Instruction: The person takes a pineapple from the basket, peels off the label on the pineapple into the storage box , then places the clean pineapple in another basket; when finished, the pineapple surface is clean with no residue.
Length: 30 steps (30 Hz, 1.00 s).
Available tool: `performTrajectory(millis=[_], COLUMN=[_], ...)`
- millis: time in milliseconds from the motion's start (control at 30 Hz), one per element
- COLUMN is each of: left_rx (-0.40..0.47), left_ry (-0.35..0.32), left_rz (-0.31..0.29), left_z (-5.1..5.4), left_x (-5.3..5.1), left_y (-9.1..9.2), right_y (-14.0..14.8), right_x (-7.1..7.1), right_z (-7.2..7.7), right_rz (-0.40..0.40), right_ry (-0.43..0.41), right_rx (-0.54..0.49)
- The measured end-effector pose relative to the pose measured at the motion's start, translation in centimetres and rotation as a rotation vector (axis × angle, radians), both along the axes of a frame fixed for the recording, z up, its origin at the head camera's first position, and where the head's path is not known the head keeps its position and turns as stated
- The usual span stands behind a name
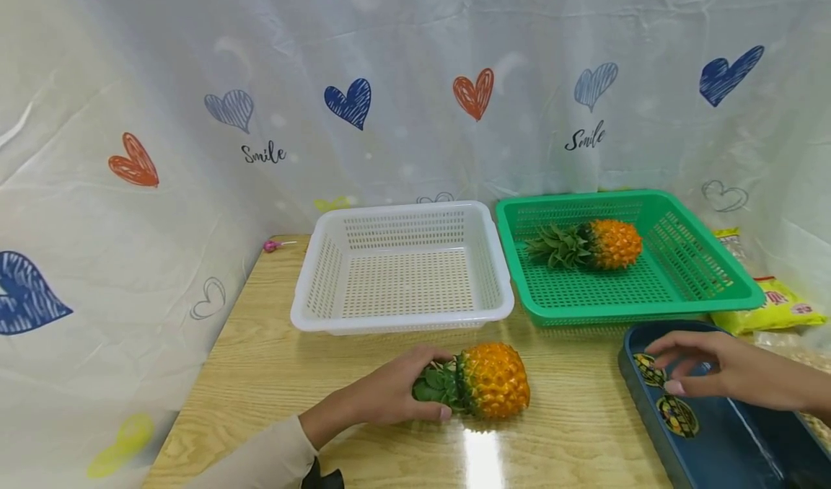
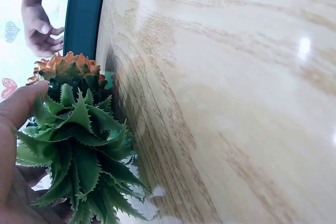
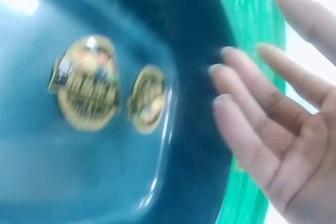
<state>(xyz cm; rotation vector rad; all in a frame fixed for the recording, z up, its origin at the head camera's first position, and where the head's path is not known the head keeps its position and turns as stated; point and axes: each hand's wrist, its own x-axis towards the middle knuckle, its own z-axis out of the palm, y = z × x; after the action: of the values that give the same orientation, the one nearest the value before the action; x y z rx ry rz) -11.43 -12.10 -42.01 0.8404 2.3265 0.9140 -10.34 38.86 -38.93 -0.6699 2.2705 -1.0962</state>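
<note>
An orange pineapple with green leaves (image 1: 496,381) lies on its side on the wooden table. My left hand (image 1: 402,388) grips it by the leafy crown, thumb on the near side; the spiky leaves (image 2: 79,150) fill the lower left of the left wrist view. At the right, my right hand (image 1: 733,373) hovers over a dark blue tray (image 1: 720,438), fingers loosely bent and holding nothing. Two oval labels, a nearer one (image 1: 677,415) and a farther one (image 1: 649,368), lie inside the tray by its left wall. The right wrist view is blurred.
Behind the pineapple stands a white basket (image 1: 402,323). A green basket (image 1: 649,309) beside it holds another pineapple (image 1: 613,244). Yellow packets (image 1: 772,309) lie right of the green basket. A small pink item (image 1: 270,246) sits at the far left corner. A printed curtain (image 1: 415,157) hangs behind.
</note>
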Motion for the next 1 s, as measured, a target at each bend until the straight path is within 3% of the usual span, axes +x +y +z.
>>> performTrajectory(millis=[267,533,800,1000], left_rx=[-0.001,-0.018,-0.021,-0.023], left_ry=[0.031,0.044,0.048,0.048], left_rz=[-0.01,-0.022,-0.025,-0.025], left_z=[-0.1,-0.1,0.0,0.2], left_x=[-0.2,-0.1,0.0,0.0], left_y=[0.0,0.0,0.0,0.0], right_y=[-5.1,-10.1,-13.7,-15.4], right_x=[0.4,1.0,1.4,1.2], right_z=[1.8,1.8,1.6,1.2], right_rz=[-0.043,-0.062,-0.134,-0.205], right_ry=[0.067,0.139,0.127,0.143], right_rx=[-0.118,-0.246,-0.264,-0.215])
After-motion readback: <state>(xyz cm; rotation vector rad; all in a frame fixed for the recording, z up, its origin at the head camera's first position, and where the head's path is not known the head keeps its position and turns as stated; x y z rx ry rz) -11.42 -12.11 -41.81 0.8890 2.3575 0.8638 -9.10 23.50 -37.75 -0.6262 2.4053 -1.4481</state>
